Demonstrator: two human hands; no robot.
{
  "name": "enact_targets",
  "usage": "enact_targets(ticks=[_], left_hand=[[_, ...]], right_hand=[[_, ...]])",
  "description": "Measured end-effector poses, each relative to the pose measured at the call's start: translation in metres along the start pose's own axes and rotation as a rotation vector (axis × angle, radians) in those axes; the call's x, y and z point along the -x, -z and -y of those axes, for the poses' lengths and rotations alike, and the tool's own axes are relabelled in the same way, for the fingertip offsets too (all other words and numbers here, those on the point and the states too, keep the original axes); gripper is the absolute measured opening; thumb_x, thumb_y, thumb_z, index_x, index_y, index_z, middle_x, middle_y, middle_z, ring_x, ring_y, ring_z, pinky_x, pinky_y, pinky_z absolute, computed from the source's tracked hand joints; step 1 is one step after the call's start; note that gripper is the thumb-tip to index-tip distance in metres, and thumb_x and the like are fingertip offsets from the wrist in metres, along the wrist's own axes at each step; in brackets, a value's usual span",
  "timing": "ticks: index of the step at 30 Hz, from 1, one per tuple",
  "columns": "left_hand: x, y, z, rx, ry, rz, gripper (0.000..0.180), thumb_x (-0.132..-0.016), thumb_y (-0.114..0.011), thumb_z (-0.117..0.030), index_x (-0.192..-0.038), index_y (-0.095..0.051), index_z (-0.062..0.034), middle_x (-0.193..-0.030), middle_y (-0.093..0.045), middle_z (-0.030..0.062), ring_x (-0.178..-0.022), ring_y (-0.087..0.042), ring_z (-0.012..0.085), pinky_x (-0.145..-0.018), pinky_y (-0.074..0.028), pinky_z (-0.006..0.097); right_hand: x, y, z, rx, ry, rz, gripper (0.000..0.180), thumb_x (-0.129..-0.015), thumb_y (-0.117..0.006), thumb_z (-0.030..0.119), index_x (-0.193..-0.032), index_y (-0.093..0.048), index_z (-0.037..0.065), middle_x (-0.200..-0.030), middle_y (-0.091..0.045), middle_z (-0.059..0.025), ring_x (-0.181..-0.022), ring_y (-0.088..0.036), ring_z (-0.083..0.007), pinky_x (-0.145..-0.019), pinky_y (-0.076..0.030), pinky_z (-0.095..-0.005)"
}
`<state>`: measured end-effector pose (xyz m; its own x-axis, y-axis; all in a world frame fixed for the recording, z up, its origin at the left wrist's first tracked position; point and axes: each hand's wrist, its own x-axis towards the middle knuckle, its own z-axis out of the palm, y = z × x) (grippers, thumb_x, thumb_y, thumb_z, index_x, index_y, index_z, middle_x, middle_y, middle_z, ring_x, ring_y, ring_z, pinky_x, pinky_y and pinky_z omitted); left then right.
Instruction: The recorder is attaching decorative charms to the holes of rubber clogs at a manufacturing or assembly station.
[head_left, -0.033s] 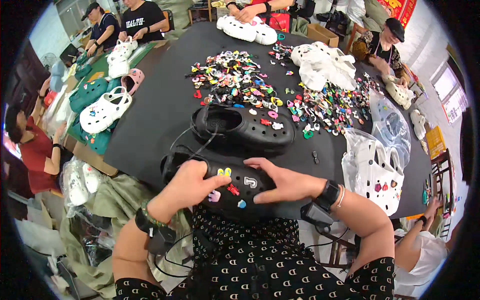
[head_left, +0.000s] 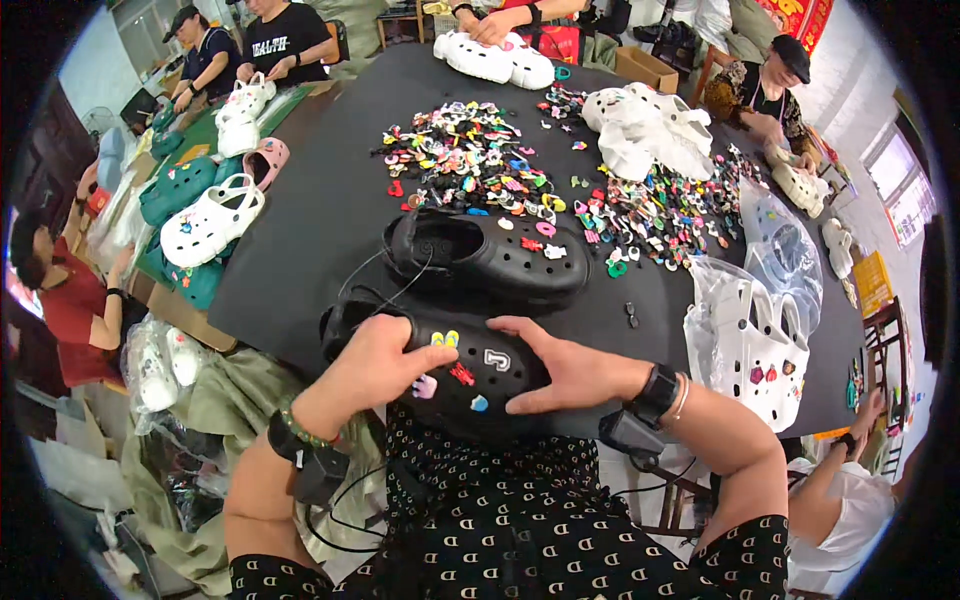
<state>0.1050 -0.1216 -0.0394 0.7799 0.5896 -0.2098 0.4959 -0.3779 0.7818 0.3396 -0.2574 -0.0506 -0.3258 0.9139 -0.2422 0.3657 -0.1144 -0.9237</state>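
Observation:
A black clog [head_left: 468, 340] rests at the table's near edge, held between both hands. My left hand [head_left: 372, 362] grips its heel side, thumb lying by a yellow flip-flop charm [head_left: 446, 341]. My right hand [head_left: 580, 368] is closed around the toe, thumb and fingers on opposite sides. Also on the clog's upper are a white letter charm [head_left: 496, 360], a red charm [head_left: 461, 374], a pale purple charm [head_left: 425, 387] and a blue-and-white charm [head_left: 480, 403]. Just beyond lies a second black clog [head_left: 520, 268], with a red charm and a white one. A thin cord loops near both heels.
Loose colourful charms [head_left: 462, 150] lie heaped across the black table [head_left: 310, 200]. White clogs in clear plastic [head_left: 750, 350] stand at right; more white clogs [head_left: 650, 125] lie farther back. Green and white clogs [head_left: 208, 222] sit at left. Several people work around the tables.
The near clog and its charms have shifted very slightly left. Both hands keep nearly the same hold.

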Motion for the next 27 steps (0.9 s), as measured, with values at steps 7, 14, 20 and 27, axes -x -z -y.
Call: enact_targets(ticks=[7,14,20,27], left_hand=[[-0.024,0.031,-0.003,-0.174,0.070,-0.124,0.029,-0.084,-0.073,-0.022,-0.075,-0.065,0.0041,-0.060,-0.066,0.0115,-0.054,-0.067,0.0167,-0.052,-0.049,0.031],[-0.009,0.024,-0.036,-0.853,-0.008,-0.405,0.035,-0.076,-0.080,-0.031,-0.077,-0.062,-0.0016,-0.067,-0.064,0.0124,-0.069,-0.066,0.0314,-0.062,-0.051,0.041],[-0.014,0.019,-0.075,-0.539,-0.360,-0.566,0.031,-0.078,-0.078,-0.023,-0.094,-0.064,-0.0012,-0.086,-0.067,0.0168,-0.083,-0.065,0.0344,-0.074,-0.051,0.042],[-0.088,-0.001,-0.040,-0.183,-0.176,-0.315,0.042,-0.088,-0.072,-0.033,-0.105,-0.065,0.0054,-0.094,-0.070,0.0197,-0.087,-0.069,0.0265,-0.080,-0.054,0.035]], right_hand=[[-0.020,-0.031,-0.033,0.322,0.283,-0.282,0.095,-0.079,-0.077,0.018,-0.150,-0.015,-0.001,-0.150,-0.029,-0.0260,-0.139,-0.034,-0.0385,-0.115,-0.031,-0.0413],[-0.010,-0.028,-0.034,0.360,0.179,-0.222,0.093,-0.079,-0.075,0.019,-0.150,-0.019,0.002,-0.147,-0.029,-0.0320,-0.136,-0.035,-0.0475,-0.113,-0.035,-0.0449],[0.021,0.040,-0.013,0.355,0.123,-0.148,0.031,-0.086,-0.066,0.020,-0.112,-0.062,0.003,-0.103,-0.068,-0.0174,-0.094,-0.067,-0.0328,-0.084,-0.054,-0.0410],[0.057,0.090,-0.031,0.537,-0.154,-0.300,0.016,-0.084,-0.069,0.016,-0.093,-0.065,0.002,-0.079,-0.069,-0.0116,-0.072,-0.068,-0.0239,-0.066,-0.053,-0.0352]])
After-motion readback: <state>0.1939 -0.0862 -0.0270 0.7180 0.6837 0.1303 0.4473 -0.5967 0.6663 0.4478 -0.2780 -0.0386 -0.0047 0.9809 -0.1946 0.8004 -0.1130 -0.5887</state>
